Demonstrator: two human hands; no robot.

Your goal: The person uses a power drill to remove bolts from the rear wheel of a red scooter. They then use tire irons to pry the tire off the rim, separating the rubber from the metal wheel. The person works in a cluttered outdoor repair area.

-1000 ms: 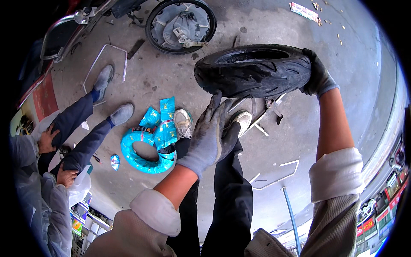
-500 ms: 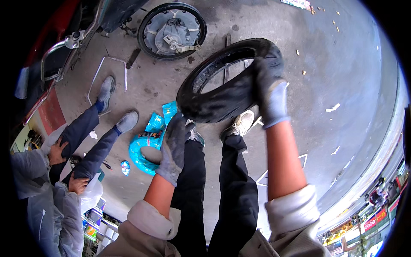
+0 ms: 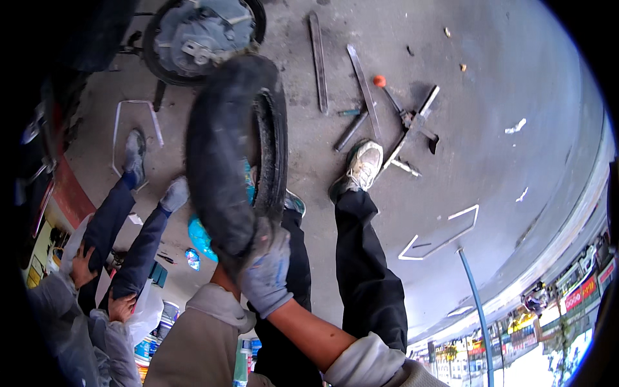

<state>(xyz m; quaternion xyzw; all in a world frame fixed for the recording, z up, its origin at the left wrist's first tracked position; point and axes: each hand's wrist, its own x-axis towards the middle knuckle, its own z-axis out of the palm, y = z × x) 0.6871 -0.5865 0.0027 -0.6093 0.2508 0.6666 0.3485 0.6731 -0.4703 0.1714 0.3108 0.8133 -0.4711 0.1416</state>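
A black rubber tire (image 3: 216, 155), smeared by motion, is raised on end above the floor, left of the middle. My right hand (image 3: 264, 267), in a grey work glove with a dark palm, reaches across and is closed on the tire's near end. My left hand is hidden behind the tire and the right glove; only its bare forearm shows beside them. Partly covered by the tire, a ring-shaped bundle in bright blue wrapping (image 3: 202, 238) lies on the floor. Beyond the tire lies a wheel with a grey hub (image 3: 206, 39), no tire visible on its black rim.
Two flat metal bars (image 3: 318, 61) and a dark-handled tool (image 3: 351, 132) lie ahead of my shoe (image 3: 364, 168). Right of them stands a metal tool with an orange knob (image 3: 412, 129). A blue pole (image 3: 477, 309) rises at lower right. Another person sits at left, hands (image 3: 120, 306) on legs.
The tire has swung left and turned from lying slanted to standing on end. My right hand has crossed leftward with it; my left hand has become hidden. The floor tools are uncovered.
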